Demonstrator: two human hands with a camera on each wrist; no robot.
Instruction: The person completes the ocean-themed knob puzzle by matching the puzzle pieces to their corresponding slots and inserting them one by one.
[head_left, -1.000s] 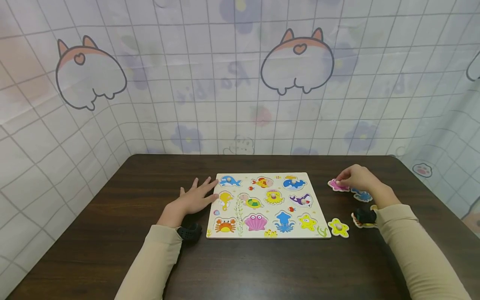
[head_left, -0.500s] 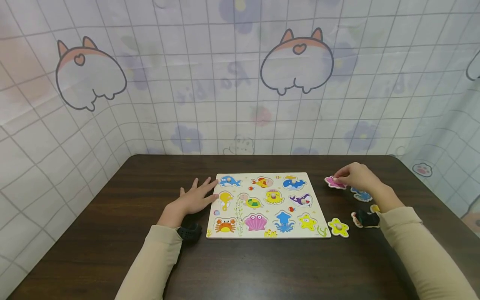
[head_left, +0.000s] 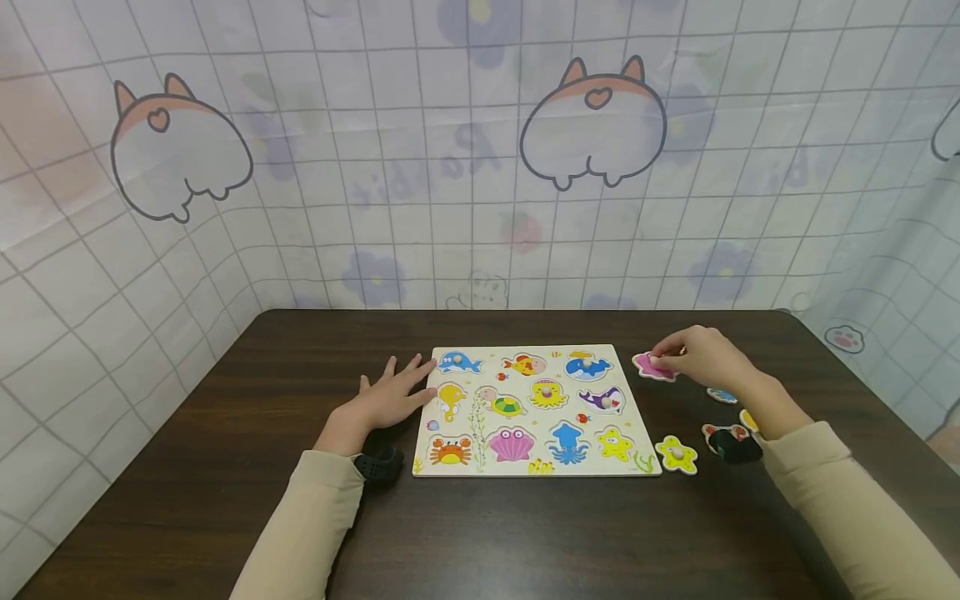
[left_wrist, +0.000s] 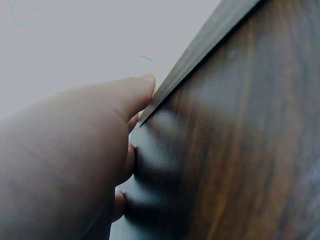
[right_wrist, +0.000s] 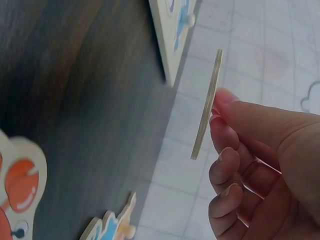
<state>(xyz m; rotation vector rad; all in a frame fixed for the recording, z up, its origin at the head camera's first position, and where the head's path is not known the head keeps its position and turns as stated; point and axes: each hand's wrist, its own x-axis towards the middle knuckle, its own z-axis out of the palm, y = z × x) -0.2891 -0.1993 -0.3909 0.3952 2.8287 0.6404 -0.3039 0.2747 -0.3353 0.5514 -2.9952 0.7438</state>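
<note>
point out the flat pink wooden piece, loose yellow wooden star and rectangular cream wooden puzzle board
Flat pink wooden piece (head_left: 651,371), head view, its pink face.
Loose yellow wooden star (head_left: 677,455), head view, its central knob.
Rectangular cream wooden puzzle board (head_left: 540,418), head view, bare surface.

Up on the person's head, one camera faces forward and down over the counter (head_left: 525,533), far enough back to catch the left hand (head_left: 384,400), the right hand (head_left: 708,360), the whole board (head_left: 558,415) and the patterned cloth (head_left: 420,225) behind. The left wrist's lens looks closely past its hand along the board's edge. The right wrist's, also near, views the held piece (right_wrist: 206,105) edge-on, tipped sideways. All three share some board.
</note>
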